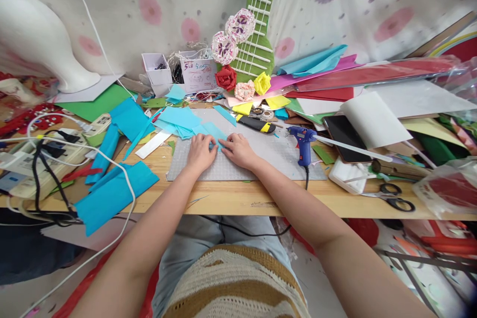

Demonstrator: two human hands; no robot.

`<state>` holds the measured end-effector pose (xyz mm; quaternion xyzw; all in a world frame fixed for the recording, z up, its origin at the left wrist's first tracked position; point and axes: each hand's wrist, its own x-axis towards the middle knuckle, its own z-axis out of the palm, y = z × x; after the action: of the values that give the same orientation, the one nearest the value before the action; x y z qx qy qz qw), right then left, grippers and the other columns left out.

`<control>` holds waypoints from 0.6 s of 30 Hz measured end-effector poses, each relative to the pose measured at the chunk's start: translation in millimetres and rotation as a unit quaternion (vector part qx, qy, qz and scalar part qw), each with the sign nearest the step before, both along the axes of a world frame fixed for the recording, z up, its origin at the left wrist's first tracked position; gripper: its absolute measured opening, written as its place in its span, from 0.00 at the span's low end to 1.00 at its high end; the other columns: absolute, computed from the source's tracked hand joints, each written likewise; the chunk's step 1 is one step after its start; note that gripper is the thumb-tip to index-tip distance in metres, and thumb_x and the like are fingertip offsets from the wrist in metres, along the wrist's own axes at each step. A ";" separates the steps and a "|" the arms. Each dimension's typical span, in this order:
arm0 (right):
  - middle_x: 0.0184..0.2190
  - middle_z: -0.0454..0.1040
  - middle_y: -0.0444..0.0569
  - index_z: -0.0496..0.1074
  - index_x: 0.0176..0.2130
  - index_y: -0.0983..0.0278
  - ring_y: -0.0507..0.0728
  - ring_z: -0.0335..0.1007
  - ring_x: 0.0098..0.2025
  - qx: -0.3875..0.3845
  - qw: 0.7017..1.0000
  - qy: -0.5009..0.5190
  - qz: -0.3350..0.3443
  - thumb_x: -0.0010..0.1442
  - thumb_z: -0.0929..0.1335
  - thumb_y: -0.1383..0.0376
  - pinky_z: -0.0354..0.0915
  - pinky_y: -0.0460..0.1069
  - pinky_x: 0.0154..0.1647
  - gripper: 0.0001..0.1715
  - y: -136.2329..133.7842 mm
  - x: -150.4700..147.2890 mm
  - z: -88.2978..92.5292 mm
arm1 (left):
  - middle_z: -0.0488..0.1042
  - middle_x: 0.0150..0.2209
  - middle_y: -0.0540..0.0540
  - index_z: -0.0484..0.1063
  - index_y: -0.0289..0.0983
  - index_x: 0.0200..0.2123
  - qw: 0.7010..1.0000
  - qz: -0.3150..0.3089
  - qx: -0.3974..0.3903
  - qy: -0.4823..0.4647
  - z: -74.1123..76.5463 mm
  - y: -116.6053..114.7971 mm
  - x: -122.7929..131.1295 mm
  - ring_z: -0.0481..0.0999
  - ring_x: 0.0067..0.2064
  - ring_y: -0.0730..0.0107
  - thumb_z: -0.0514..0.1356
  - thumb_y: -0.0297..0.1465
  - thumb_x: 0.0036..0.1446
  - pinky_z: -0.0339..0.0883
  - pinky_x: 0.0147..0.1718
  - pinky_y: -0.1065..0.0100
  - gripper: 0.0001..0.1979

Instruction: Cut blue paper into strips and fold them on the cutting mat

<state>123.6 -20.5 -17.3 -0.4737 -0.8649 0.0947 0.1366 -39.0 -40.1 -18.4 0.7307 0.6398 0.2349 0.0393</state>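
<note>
A piece of light-blue crepe paper [211, 129] lies on the grey cutting mat [286, 161] between my hands. My left hand [201, 152] has its thumb and fingers closed on the paper's near edge. Close beside it, my right hand [240, 150] holds the same piece with bent fingers, the tips almost meeting those of the left. More light-blue crepe sheets [179, 119] are piled just left of my hands. Behind them rests a yellow-and-black utility knife [257, 124]. On the mat's right side stands a blue hot glue gun [302, 146] with a glue stick in it.
Darker blue crepe paper [117, 189] hangs over the front edge at left, near power strips [48, 164] and loose cables. Scissors [395, 196], a phone [346, 136] and paper sheets crowd the right. A green guitar shape with flowers [257, 54] stands at the back.
</note>
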 end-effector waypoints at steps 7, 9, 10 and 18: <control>0.44 0.64 0.54 0.66 0.56 0.57 0.59 0.57 0.46 0.008 1.000 0.008 0.003 0.63 0.60 0.59 0.55 0.53 0.46 0.23 0.9 1.6 -4.0 | 0.65 0.38 0.43 0.69 0.40 0.34 1.000 0.008 0.000 0.005 2.1 -1.9 1.7 0.64 0.45 0.57 0.57 0.32 0.55 0.59 0.47 0.59 0.04; 0.44 0.64 0.54 0.66 0.56 0.57 0.59 0.57 0.46 0.011 1.000 0.010 0.004 0.63 0.60 0.58 0.55 0.53 0.47 0.23 1.0 1.7 -4.5 | 0.66 0.38 0.42 0.69 0.40 0.34 1.000 0.007 0.000 0.008 2.7 -1.9 2.1 0.64 0.45 0.56 0.57 0.32 0.55 0.59 0.47 0.59 0.04; 0.44 0.64 0.53 0.66 0.56 0.57 0.59 0.57 0.46 0.012 1.000 0.010 0.004 0.63 0.60 0.58 0.55 0.53 0.47 0.23 1.0 1.6 -4.6 | 0.66 0.38 0.42 0.69 0.40 0.34 1.000 0.007 0.000 0.009 2.9 -1.9 2.3 0.64 0.45 0.56 0.57 0.32 0.55 0.59 0.47 0.59 0.04; 0.44 0.64 0.53 0.65 0.57 0.56 0.59 0.56 0.46 0.004 1.000 -0.006 0.000 0.64 0.58 0.59 0.54 0.53 0.47 0.23 -2.0 0.8 -0.3 | 0.65 0.37 0.42 0.69 0.40 0.33 1.000 0.007 0.002 0.008 2.1 -0.6 2.8 0.64 0.44 0.57 0.57 0.32 0.54 0.60 0.46 0.59 0.03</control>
<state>124.4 -22.5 -17.5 -0.4742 -0.8658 0.0883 0.1329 -36.2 -40.7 -16.2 0.7283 0.6446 0.2305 0.0311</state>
